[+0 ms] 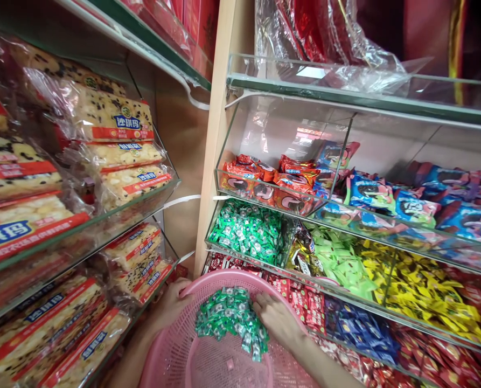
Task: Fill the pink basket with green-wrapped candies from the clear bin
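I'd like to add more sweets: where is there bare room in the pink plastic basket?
Bare floor shows in the pink perforated plastic basket, between the heaped green wrapped sweets and the picture's lower edge. Beyond, it is crowded: the sweets lie beside the right hand; the left hand holds the basket's left side.

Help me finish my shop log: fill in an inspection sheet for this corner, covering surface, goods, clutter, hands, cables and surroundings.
Surface: tiered glass shelves, stocked.
Goods: pink basket holding green-wrapped sweets; similar green sweets fill a shelf bin.
Clutter: crumpled see-through plastic at the upper right shelf.
Hands: left hand grips the basket's rim; right hand is at the sweets inside, fingertips hidden, so whether it holds any cannot be told.
Cables: white strips at shelf ends; cannot tell if they are cables.
Surroundings: wrapped snack bars left, wooden post between, yellow-wrapped sweets right.
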Demonstrator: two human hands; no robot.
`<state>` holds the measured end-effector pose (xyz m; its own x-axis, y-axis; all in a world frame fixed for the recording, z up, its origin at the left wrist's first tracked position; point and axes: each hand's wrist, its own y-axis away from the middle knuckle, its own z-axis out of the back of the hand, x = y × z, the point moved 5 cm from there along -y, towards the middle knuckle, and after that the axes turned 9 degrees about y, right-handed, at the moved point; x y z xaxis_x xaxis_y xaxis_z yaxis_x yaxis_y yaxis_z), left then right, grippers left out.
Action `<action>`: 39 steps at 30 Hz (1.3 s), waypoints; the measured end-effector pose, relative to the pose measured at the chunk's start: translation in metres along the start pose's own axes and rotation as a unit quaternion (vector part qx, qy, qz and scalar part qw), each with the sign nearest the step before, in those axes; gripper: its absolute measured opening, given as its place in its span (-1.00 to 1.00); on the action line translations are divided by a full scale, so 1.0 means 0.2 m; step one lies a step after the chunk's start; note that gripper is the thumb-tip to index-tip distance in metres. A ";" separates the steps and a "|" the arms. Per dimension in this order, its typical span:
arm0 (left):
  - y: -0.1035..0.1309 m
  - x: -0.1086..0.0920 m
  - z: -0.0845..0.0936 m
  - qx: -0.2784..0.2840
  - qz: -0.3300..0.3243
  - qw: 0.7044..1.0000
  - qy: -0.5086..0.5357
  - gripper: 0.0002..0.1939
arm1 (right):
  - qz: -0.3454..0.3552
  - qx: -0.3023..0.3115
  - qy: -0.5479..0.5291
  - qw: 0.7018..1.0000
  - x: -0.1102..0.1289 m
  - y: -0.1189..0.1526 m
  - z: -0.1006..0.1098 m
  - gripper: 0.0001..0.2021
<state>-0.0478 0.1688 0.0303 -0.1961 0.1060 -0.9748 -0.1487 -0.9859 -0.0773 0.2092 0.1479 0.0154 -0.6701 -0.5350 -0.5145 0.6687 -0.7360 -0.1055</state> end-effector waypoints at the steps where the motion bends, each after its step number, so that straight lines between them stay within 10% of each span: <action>1: 0.00 0.00 0.00 -0.001 0.000 1.000 0.001 -0.87 | 0.001 0.001 0.002 1.000 0.01 0.00 0.00 -0.84; 9: 0.01 -0.01 0.00 -0.007 0.012 1.000 0.001 -0.86 | -0.033 0.033 -0.034 0.998 0.03 0.01 0.00 -0.78; 20: 0.00 0.02 0.01 -0.005 -0.004 1.000 -0.015 -0.82 | -0.183 -0.071 -0.115 0.974 -0.28 -0.19 0.68 -0.79; 26: 0.00 0.02 0.01 -0.007 -0.003 1.000 -0.008 -0.79 | -0.317 0.061 -0.086 0.943 -0.50 -0.33 0.62 -0.81; 39: 0.00 0.02 0.00 0.005 -0.020 0.999 -0.030 -0.79 | -0.314 0.161 -0.110 0.929 -0.53 -0.42 0.55 -0.76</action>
<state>-0.0493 0.1701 0.0265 -0.2473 0.1537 -0.9567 -0.1671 -0.9793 -0.1141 0.1888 0.2204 0.1730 -0.9688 -0.0035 -0.2479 0.0159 -0.9987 -0.0480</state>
